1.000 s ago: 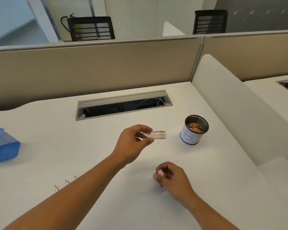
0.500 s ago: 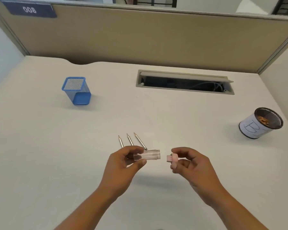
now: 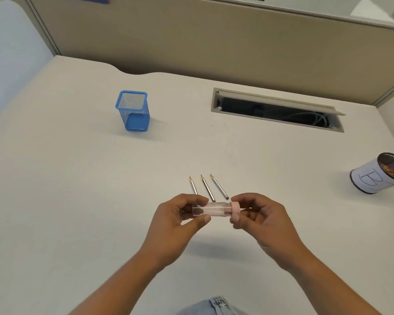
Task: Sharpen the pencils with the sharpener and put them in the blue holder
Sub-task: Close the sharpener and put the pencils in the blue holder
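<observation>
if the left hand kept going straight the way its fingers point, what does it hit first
Probably the right hand. The left hand points right along the clear tube, whose pink cap the right hand's fingers already pinch, so the hands would meet there. Depth looks matched but is not certain.

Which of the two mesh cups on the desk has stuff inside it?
The round dark cup wrapped in white paper, at the right edge, holds brownish bits. The square blue holder, far left, looks empty through its mesh.
</observation>
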Tool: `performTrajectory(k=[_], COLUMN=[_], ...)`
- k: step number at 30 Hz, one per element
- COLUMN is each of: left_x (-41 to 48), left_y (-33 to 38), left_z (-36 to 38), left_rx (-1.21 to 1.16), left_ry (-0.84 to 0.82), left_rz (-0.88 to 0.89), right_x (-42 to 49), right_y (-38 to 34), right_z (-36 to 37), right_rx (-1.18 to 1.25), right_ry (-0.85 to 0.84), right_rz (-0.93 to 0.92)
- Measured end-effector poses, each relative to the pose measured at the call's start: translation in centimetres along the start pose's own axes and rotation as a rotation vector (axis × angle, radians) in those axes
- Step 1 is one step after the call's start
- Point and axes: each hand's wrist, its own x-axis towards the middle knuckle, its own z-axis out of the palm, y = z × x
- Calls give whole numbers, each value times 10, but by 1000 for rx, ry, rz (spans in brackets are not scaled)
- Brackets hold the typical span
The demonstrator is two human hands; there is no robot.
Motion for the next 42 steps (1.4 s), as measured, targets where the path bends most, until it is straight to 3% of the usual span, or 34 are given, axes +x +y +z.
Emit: performTrajectory(k=[9, 14, 29, 42], left_x=[10, 11, 11, 14], left_y=[3, 3, 11, 14], left_z=[-4, -2, 3, 4], left_rx=[30, 26, -9, 106], left_ry=[-27, -52, -183, -114], left_rz=[52, 20, -61, 150], right_x=[4, 7, 0, -1], right_y=[-7, -8, -14, -14], right_z=[-4, -11, -20, -13], right_rx=[-92, -163, -156, -82], right_ry=[-17, -32, -31, 12], right_rz=[-21, 23, -84, -89])
